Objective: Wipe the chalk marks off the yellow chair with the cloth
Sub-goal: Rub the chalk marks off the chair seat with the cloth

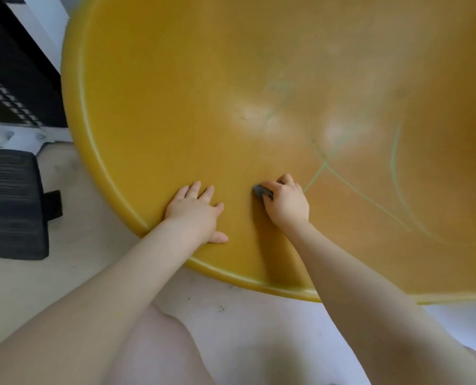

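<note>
Pale green chalk marks (350,187) on the glossy yellow plastic chair (175,107) run rightward from the right hand (285,202), which grips a bunched grey cloth (262,191); the left hand (196,211) presses flat, fingers spread.

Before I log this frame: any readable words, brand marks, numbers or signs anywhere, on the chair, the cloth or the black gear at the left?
None can be read.
Yellow chair: no print; only pale chalk marks, lines and curves, not letters.
Cloth: a grey wad in the right hand, no label showing.
Left hand: flat on the seat, covers no text.
Black equipment and black padded block: no legible marking.
</note>
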`<state>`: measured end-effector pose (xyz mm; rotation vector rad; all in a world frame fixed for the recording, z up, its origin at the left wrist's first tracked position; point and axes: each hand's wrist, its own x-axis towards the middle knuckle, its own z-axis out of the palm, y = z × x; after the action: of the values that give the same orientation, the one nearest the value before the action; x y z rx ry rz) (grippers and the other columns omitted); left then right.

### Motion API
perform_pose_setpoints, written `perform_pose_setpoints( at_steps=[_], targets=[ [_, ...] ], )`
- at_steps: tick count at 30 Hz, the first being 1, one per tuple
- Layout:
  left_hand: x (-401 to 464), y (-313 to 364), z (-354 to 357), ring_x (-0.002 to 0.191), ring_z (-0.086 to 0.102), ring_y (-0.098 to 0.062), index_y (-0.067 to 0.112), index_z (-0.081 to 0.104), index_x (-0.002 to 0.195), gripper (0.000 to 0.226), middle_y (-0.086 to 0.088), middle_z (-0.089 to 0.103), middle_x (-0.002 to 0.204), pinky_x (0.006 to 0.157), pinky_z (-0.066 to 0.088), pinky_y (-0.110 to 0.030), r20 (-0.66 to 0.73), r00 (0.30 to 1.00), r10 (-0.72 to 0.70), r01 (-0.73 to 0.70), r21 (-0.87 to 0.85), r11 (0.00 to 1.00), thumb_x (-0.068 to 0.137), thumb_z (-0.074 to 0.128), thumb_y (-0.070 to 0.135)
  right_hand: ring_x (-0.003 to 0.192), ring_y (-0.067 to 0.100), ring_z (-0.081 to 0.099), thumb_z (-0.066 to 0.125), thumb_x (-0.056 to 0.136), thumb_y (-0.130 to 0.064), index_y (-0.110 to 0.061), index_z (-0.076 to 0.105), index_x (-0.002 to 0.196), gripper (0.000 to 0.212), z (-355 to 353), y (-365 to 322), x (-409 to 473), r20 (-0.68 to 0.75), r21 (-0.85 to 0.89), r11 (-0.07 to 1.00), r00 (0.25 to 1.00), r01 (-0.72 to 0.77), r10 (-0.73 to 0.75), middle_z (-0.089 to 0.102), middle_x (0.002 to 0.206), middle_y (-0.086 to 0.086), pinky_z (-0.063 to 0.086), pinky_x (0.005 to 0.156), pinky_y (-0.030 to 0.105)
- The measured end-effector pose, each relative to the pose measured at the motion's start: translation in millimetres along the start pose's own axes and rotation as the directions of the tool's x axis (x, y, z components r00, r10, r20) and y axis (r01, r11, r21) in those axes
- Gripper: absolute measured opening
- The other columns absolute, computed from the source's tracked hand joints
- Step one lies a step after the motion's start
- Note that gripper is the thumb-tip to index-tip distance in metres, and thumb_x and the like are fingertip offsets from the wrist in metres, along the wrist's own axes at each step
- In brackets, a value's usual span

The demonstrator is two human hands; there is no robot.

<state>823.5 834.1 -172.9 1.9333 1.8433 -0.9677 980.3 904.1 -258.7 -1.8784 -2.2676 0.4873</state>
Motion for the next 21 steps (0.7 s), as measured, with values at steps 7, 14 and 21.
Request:
perform_pose_setpoints(
  at_steps=[7,14,21],
  targets=[
    [-5.7,20.6,0.7,0.144,-0.012,-0.026,0.03,0.003,0.15,0.079,-0.001,-0.015,0.156,0.117,-0.003,-0.04,0.047,0.993,-0.104,0.107,-0.07,0.992,0.087,0.036,0.066,0.086,0.023,0.057,0.063,0.08,-0.021,-0.027,0.067,0.107,0.029,-28.0,10.6,-61.8,0.225,0.296,0.875,0.863,0.383,-0.453,0.047,0.094,-0.003,0.044,0.072,0.028],
    [-4.1,29.6,0.7,0.143,-0.014,-0.026,0.03,0.003,0.15,0.08,-0.002,-0.017,0.156,0.117,-0.003,-0.04,0.061,0.983,-0.172,0.178,-0.129,0.976,0.087,0.04,0.064,0.088,0.032,0.051,0.053,0.092,-0.025,-0.027,0.064,0.112,0.023,-6.3,21.3,-21.3,0.041,0.048,0.911,0.911,0.409,-0.411,0.051,0.107,0.008,0.042,0.063,0.032],
    [3.3,42.7,4.0,0.143,-0.015,-0.027,0.032,0.004,0.149,0.082,-0.002,-0.018,0.156,0.116,-0.005,-0.04,0.046,0.965,-0.257,0.261,-0.205,0.943,0.085,0.046,0.063,0.082,0.024,0.033,0.044,0.095,-0.013,-0.024,0.06,0.11,0.024,3.3,14.7,26.5,-0.036,-0.124,0.933,0.938,0.339,-0.346,0.046,0.112,0.008,0.032,0.055,0.03]
  ],
)
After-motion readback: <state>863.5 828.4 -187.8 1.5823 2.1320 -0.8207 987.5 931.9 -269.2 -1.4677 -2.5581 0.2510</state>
